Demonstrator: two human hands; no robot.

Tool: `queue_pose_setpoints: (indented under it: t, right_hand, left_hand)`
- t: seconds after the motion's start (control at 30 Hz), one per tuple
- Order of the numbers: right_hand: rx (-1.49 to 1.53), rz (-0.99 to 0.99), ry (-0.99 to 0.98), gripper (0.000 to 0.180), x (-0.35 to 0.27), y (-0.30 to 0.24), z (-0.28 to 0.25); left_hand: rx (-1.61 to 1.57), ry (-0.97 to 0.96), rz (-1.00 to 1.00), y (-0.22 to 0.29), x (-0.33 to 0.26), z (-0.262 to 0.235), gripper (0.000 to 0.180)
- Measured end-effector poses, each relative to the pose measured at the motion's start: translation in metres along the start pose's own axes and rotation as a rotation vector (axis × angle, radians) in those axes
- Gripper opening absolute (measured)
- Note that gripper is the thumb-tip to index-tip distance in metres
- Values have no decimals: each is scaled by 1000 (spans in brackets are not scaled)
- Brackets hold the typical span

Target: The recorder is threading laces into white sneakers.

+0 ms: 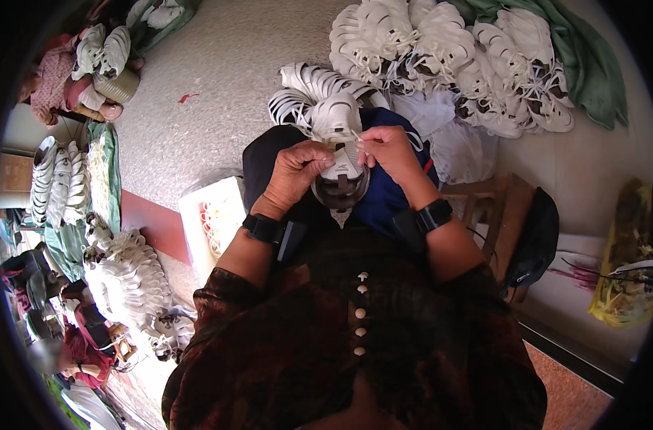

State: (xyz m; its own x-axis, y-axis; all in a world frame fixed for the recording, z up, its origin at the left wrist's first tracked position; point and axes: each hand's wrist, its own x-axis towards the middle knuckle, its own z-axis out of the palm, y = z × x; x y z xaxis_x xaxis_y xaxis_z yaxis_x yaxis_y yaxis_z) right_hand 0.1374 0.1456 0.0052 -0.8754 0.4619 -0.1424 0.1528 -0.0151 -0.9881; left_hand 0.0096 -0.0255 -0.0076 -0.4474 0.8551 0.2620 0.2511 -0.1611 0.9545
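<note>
Past the person's knees, right side: stacked white shoes (441,64), edged by green cloth (592,75) | left of lap: white box (192,223) holding red and pale loops (213,223) | between knees: one white shoe (335,118), toe pointing away | left hand (297,168): at shoe tongue (341,169), finger closure not determinable from where I stand | right hand (389,149): thumb and fingers (374,135) pinching thin white lace (355,134).

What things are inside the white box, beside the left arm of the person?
Thin red and yellowish strands show in the white box, lying in a loose tangle. Whatever is under these strands is covered, so I cannot tell.
</note>
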Motion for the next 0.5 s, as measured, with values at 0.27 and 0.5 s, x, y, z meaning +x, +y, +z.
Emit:
queue_pose_setpoints:
  t: [0.27, 0.5]
  right_hand:
    - [-313, -103, -54, 10, 9, -1, 6]
    - [-741, -196, -79, 6, 19, -2, 10]
  left_hand:
    - [-116, -52, -77, -2, -5, -5, 9]
    - [-161, -40, -88, -2, -6, -7, 9]
